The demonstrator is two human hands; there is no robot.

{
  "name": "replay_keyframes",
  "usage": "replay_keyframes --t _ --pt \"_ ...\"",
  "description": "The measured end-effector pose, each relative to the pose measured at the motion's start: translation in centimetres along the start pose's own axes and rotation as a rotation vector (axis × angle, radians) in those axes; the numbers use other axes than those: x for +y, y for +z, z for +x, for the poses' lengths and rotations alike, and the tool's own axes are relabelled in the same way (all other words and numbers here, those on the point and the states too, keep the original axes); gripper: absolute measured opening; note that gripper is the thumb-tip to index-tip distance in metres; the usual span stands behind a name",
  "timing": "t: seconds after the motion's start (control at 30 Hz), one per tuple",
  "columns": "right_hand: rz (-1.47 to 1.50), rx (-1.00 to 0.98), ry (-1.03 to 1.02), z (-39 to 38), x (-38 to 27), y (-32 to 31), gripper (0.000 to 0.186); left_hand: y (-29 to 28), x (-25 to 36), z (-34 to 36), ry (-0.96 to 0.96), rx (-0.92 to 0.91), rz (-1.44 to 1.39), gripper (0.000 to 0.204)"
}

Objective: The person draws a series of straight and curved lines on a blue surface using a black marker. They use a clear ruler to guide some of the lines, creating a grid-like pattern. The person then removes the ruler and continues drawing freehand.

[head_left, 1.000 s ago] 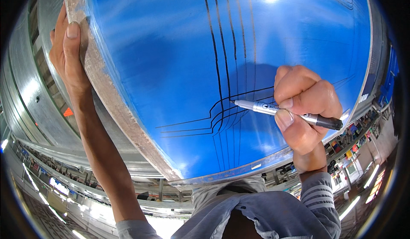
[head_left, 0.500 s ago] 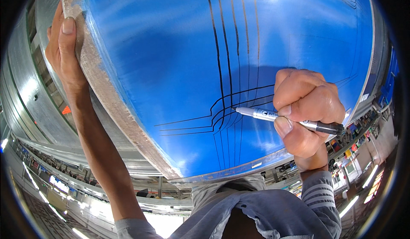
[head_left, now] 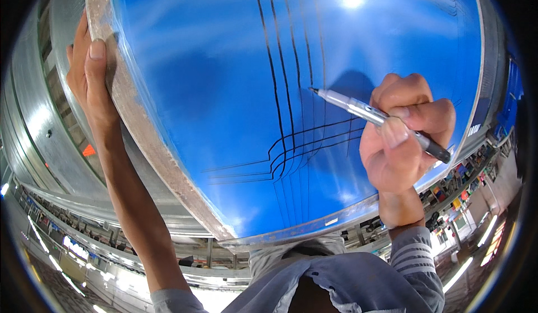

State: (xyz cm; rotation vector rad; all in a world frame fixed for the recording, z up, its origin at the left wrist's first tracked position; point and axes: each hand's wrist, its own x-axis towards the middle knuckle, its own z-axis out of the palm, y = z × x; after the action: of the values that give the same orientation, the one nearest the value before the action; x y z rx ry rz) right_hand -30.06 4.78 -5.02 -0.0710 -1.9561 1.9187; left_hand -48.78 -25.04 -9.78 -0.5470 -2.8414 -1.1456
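Observation:
A glossy blue panel point(head_left: 196, 117) set in a worn, pale frame point(head_left: 151, 125) fills the middle of the view. Black lines point(head_left: 276, 89) run down it, bend, and cross others coming from the side; some are thick, others thin. My right hand point(head_left: 409, 131) grips a slim silver marker pen point(head_left: 358, 108) with a black rear end. The pen's dark tip is at the lower end of a thick stretch on one of the long lines. At the far left, my left hand point(head_left: 92, 78) clasps the frame's edge, thumb on top, its other fingers partly hidden behind the edge.
Left of the frame lies a grey metal surface point(head_left: 33, 106) with long ridges. Blue items point(head_left: 507, 103) sit beyond the frame on the right. Shelving with small colourful objects point(head_left: 448, 195) and bright lamps show around the lower rim.
My right hand has brought the marker's tip up the panel, away from the line crossing to a higher spot. The pen is tilted more steeply. My left hand keeps its hold on the frame.

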Motion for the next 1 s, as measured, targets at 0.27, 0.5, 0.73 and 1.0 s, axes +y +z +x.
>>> replay_keyframes --t 0.27,0.5,0.73,1.0 --pt "-0.004 0.008 -0.032 0.1 0.6 0.1 0.02 -0.1 -1.2 0.1 0.11 0.019 0.053 0.067" --pt "-0.016 -0.013 -0.027 0.3 0.6 0.2 0.02 0.1 -0.9 0.1 0.099 0.035 0.045 0.065" --pt "-0.034 -0.029 0.015 0.4 0.3 0.3 0.018 0.2 -0.9 0.0 0.066 0.039 0.031 0.069" --pt "0.039 -0.039 0.02 0.4 0.2 0.2 0.021 0.2 -0.3 0.0 0.026 0.038 0.031 0.075"
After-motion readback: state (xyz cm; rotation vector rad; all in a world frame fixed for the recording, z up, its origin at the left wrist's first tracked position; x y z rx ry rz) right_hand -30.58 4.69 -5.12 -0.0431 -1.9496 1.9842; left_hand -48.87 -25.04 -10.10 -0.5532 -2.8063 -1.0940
